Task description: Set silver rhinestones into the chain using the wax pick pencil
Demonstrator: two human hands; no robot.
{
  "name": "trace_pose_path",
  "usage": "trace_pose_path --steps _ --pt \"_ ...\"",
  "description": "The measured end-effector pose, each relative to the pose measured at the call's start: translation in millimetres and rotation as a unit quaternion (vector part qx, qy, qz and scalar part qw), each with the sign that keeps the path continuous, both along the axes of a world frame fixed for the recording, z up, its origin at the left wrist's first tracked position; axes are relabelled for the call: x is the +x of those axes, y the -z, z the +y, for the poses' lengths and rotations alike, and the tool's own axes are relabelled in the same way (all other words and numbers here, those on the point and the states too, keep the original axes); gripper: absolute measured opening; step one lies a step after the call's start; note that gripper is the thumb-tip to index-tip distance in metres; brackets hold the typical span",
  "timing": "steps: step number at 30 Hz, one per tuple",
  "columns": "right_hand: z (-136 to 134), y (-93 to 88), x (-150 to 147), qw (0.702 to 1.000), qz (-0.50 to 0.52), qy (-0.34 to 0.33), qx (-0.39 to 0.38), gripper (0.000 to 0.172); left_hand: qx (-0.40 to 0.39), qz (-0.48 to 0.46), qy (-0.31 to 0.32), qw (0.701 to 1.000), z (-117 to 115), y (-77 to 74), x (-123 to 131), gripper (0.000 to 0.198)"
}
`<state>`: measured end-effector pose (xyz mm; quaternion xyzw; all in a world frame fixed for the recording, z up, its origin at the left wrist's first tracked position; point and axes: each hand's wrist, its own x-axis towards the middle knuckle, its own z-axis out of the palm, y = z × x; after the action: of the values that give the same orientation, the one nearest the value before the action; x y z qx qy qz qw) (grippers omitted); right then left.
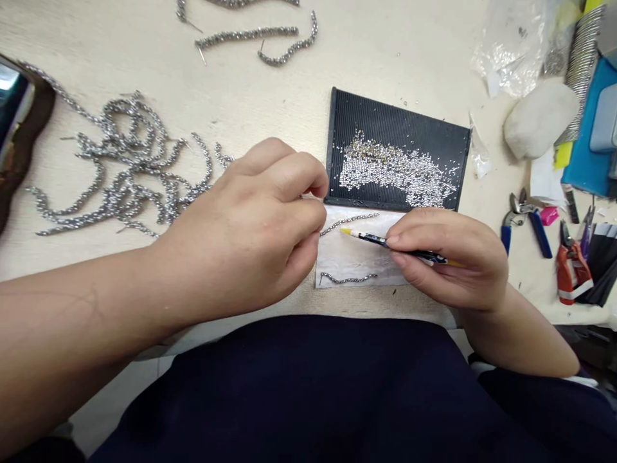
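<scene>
My left hand (260, 225) is closed, its fingertips pinched at the left end of a thin beaded strand (354, 220). In my right hand (448, 260) is a dark patterned pencil-like tool (373, 239) with a yellow tip, pointing left just below that strand. Both hands are over a white sheet (380, 257), where a second short beaded strand (349, 279) lies near the lower edge. Directly above the sheet, a black ridged tray (395, 116) holds many tiny shiny stones (400, 173).
A tangled pile of beaded strands (130, 161) lies left, with more strands (250, 33) at the top. A dark-edged device (29, 122) sits far left. Rightward are a clear bag (513, 45), a pale round lump (540, 122), blue-handled pliers (537, 228) and red-handled cutters (569, 263).
</scene>
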<state>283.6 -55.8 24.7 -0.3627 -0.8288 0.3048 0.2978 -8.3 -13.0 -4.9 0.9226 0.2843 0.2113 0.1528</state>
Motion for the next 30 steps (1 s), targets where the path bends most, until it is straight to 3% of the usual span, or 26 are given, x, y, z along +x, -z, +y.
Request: trace_pose_path --steps 14,23,30 --pt "1.2 1.6 1.2 1.0 -0.011 -0.009 0.006 0.019 0.013 -0.006 0.001 1.0 -0.8 -0.1 0.7 0.021" --pt "0.6 2.6 3.0 1.0 -0.012 -0.013 0.008 0.02 -0.057 -0.023 -0.015 0.998 -1.5 -2.0 0.0 0.022" --pt "-0.6 1.0 2.7 1.0 -0.018 -0.007 0.015 0.022 -0.05 -0.016 -0.025 0.998 -0.1 -1.8 1.1 0.023"
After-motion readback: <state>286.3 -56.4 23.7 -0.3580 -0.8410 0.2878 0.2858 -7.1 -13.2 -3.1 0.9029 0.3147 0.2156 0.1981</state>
